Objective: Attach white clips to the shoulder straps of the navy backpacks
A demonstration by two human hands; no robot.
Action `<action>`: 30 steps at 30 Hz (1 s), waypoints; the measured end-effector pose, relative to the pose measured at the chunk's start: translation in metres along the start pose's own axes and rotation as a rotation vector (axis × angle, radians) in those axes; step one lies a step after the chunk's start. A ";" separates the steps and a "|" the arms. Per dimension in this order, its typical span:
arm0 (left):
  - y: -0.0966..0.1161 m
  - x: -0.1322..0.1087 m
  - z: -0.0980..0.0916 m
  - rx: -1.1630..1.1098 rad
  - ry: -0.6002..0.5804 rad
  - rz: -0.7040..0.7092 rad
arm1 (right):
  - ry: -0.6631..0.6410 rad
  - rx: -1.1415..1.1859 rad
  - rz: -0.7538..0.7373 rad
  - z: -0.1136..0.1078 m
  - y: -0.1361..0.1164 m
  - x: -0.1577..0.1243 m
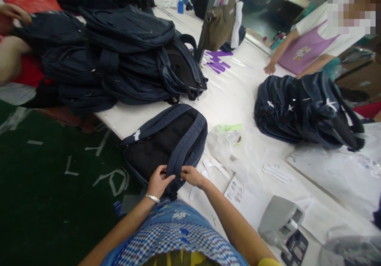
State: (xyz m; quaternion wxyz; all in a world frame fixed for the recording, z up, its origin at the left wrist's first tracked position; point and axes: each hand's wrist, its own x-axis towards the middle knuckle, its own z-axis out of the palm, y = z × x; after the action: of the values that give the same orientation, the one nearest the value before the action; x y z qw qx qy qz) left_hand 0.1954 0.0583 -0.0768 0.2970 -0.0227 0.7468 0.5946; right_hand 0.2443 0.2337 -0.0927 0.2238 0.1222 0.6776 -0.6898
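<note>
A dark navy backpack (154, 155) lies on the table right in front of me, its black back panel and two padded shoulder straps facing up. My left hand (160, 182) pinches the near end of one shoulder strap (178, 155) from its left edge. From the other edge, my right hand (192, 175) grips the same strap with fingers closed. Both hands sit close together near the bottom of the backpack. On the farther strap is a small white tag (137, 135).
Navy backpacks (127, 59) are piled at the left; several more stand at the right (297, 109). A plastic bag with a green roll (229, 133), a written paper (236, 192) and a grey tape dispenser (279, 218) lie on my right. Co-workers stand at both sides.
</note>
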 end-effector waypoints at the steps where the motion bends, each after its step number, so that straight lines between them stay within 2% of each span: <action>1: -0.003 -0.001 0.001 -0.007 0.050 -0.015 | -0.011 0.018 0.014 0.000 -0.001 0.001; 5: -0.007 -0.003 0.004 -0.113 0.155 -0.137 | -0.023 0.048 0.038 -0.001 -0.009 0.002; 8: -0.006 -0.003 0.005 -0.214 0.097 -0.208 | -0.019 0.037 0.041 -0.002 -0.010 0.003; 12: -0.006 -0.001 0.006 -0.286 -0.003 -0.176 | 0.030 0.007 0.100 0.000 -0.008 0.009; 15: -0.009 0.001 0.006 -0.246 -0.010 -0.167 | 0.073 0.043 0.107 0.001 -0.009 0.012; 18: -0.010 0.003 0.005 -0.190 -0.008 -0.129 | 0.061 0.045 0.094 0.000 -0.014 0.008; 20: -0.011 0.004 0.004 -0.144 0.007 -0.101 | 0.052 -0.031 0.077 -0.001 -0.019 0.002; 25: -0.015 0.005 0.006 -0.074 0.054 -0.060 | 0.222 -0.397 0.017 -0.004 -0.027 -0.021; 27: -0.017 0.005 0.006 -0.040 0.073 -0.040 | 0.186 -0.360 0.005 -0.007 -0.026 -0.028; 30: -0.018 0.005 0.006 0.009 0.096 -0.009 | 0.052 -0.179 -0.008 -0.011 -0.023 -0.030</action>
State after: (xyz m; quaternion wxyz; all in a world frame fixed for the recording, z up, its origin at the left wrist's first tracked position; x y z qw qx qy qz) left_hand 0.2009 0.0599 -0.0958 0.2638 -0.0532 0.7628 0.5879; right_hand 0.2584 0.2482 -0.0590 0.2132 0.1171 0.7426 -0.6240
